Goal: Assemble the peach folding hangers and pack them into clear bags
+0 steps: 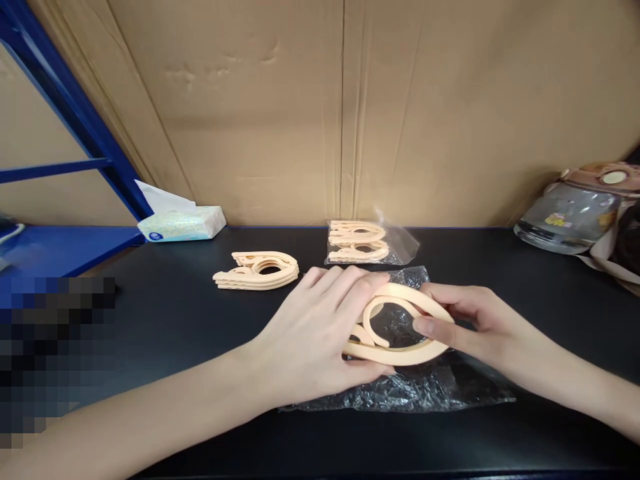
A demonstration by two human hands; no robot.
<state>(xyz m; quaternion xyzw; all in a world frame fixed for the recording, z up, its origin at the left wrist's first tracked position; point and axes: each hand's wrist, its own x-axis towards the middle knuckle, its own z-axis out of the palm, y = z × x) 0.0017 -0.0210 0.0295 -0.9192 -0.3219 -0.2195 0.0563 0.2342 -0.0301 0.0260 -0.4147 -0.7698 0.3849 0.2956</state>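
Note:
A folded cream-coloured plastic folding hanger [407, 356] is held between both hands, its rounded end pointing right and its hook curled inside the loop. My left hand [317, 330] is closed over the hanger's left part, with the thumb along the near edge and the fingers over the far edge. At the rounded end, my right hand [475, 323] pinches the hanger, thumb on top. Beneath the hands, a crumpled clear plastic bag [410, 397] lies on the black table [320, 447]. My left palm hides the hanger's left part.
Several similar folded hangers [280, 280] lie stacked at the left. More hangers [357, 233] sit in a clear bag near the cardboard wall [250, 120]. A tissue pack [185, 223] stands at the back left, beside a blue metal frame [65, 87]. A clear bottle [570, 213] is at the right.

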